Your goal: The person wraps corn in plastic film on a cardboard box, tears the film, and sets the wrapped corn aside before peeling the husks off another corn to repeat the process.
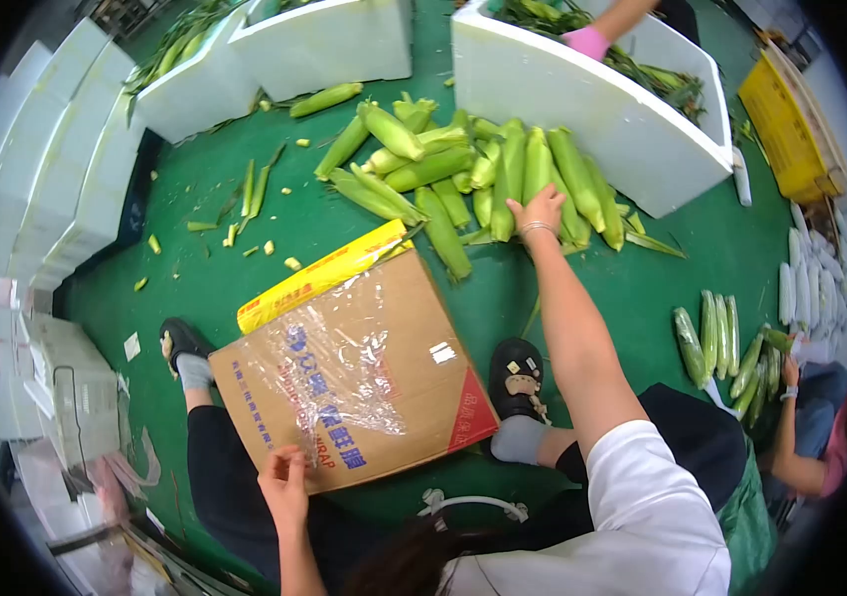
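Observation:
My right hand reaches forward to a pile of husked-green corn and grips the near end of one ear of corn, thumb on one side and fingers on the other. More ears of corn lie heaped to its left. Over the near edge of a cardboard box between my legs, my left hand has its fingers bent together; whatever they pinch is too small to make out. Clear plastic wrap lies crinkled on the box top, close to that hand. A yellow printed carton sits along the box's far side.
White foam boxes holding corn stand ahead; another person's pink-gloved hand reaches into one. Wrapped corn lies at right beside a seated person. Foam boxes are stacked left. Husk scraps litter the green floor.

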A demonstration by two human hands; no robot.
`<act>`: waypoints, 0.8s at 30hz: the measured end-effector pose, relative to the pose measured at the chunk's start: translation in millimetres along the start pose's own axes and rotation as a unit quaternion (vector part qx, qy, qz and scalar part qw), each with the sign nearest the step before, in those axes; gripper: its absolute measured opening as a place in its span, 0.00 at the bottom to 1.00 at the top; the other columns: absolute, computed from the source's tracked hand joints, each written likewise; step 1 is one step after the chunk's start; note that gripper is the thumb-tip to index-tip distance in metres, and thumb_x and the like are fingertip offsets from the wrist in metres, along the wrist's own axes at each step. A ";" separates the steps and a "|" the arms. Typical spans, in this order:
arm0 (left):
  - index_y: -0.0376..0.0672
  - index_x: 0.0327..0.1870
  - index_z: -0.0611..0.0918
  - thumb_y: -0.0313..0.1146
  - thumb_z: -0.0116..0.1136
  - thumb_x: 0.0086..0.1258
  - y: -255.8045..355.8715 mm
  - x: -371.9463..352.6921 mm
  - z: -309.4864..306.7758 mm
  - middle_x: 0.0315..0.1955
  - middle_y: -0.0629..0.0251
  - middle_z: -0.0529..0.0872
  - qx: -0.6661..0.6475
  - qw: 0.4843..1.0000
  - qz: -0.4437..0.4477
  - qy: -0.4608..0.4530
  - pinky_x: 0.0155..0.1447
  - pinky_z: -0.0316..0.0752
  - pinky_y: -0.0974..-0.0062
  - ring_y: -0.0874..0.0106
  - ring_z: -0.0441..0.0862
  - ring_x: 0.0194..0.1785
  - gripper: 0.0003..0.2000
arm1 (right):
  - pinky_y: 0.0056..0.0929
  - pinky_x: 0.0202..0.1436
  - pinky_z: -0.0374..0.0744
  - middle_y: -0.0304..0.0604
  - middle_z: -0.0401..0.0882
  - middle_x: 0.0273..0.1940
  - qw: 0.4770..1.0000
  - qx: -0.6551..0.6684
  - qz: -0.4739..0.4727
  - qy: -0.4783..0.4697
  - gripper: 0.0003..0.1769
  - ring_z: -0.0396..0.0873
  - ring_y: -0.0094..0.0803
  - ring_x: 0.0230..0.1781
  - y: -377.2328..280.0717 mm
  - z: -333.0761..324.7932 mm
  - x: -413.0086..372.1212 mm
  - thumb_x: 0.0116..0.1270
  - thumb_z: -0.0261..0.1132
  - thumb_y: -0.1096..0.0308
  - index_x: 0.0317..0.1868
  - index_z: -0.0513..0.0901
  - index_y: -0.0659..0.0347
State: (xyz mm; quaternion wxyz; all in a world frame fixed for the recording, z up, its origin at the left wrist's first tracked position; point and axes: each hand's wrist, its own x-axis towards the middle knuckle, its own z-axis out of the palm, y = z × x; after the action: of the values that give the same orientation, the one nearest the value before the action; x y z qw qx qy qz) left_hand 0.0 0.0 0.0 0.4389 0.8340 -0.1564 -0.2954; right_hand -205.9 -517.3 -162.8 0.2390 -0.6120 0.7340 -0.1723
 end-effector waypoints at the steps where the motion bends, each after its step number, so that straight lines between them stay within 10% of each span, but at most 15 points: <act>1: 0.35 0.46 0.78 0.27 0.58 0.70 1.6 -11.0 -8.1 0.33 0.67 0.80 0.059 0.998 0.005 0.035 0.38 0.74 0.83 0.79 0.78 0.35 0.08 | 0.47 0.59 0.76 0.63 0.62 0.61 1.000 0.001 0.011 -0.022 0.51 0.74 0.62 0.55 8.6 -2.9 1.4 0.49 0.78 0.49 0.64 0.58 0.67; 6: 0.29 0.57 0.72 0.33 0.67 0.62 -29.7 3.6 -17.1 0.47 0.49 0.77 0.203 0.975 0.038 0.078 0.50 0.75 0.68 0.64 0.78 0.46 0.26 | 0.33 0.57 0.75 0.53 0.73 0.59 0.905 0.424 0.005 -0.037 0.38 0.76 0.38 0.54 -22.3 -59.0 -58.4 0.57 0.73 0.63 0.64 0.66 0.69; 9: 0.26 0.53 0.73 0.44 0.72 0.57 -26.1 1.0 0.8 0.47 0.40 0.78 0.269 0.960 0.048 0.064 0.56 0.72 0.59 0.47 0.76 0.53 0.32 | 0.34 0.58 0.73 0.51 0.73 0.58 0.895 0.413 -0.160 -0.041 0.35 0.75 0.39 0.55 -48.9 -90.3 -172.6 0.58 0.71 0.70 0.64 0.67 0.67; 13: 0.29 0.43 0.75 0.46 0.75 0.51 -20.0 -5.6 8.7 0.42 0.44 0.79 0.316 0.943 0.080 0.067 0.52 0.72 0.58 0.49 0.76 0.49 0.30 | 0.39 0.64 0.69 0.51 0.74 0.56 0.831 0.163 -0.505 -0.164 0.36 0.72 0.46 0.58 -89.4 -102.1 -278.3 0.54 0.70 0.75 0.65 0.68 0.61; 22: 0.33 0.31 0.78 0.29 0.59 0.65 -43.6 6.9 -12.2 0.28 0.51 0.84 0.292 0.939 0.179 0.041 0.40 0.77 0.56 0.53 0.83 0.31 0.07 | 0.43 0.59 0.70 0.45 0.74 0.55 0.801 0.044 -0.571 -0.172 0.38 0.70 0.48 0.54 -105.4 -41.0 -344.6 0.49 0.65 0.81 0.64 0.72 0.52; 24: 0.32 0.33 0.80 0.27 0.57 0.66 -49.4 -11.9 -31.9 0.30 0.54 0.85 0.047 0.998 0.047 -0.022 0.38 0.79 0.67 0.65 0.86 0.33 0.06 | 0.43 0.59 0.70 0.44 0.74 0.53 0.791 -0.006 -0.578 -0.199 0.39 0.70 0.48 0.54 -94.7 -45.1 -344.4 0.47 0.63 0.82 0.64 0.72 0.49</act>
State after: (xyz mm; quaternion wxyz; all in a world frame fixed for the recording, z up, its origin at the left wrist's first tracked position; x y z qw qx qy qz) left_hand 11.0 54.5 -22.5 0.4088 0.8391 -0.2183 -0.2849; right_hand -106.8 -199.5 -25.7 0.2324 -0.9441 0.1806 -0.1485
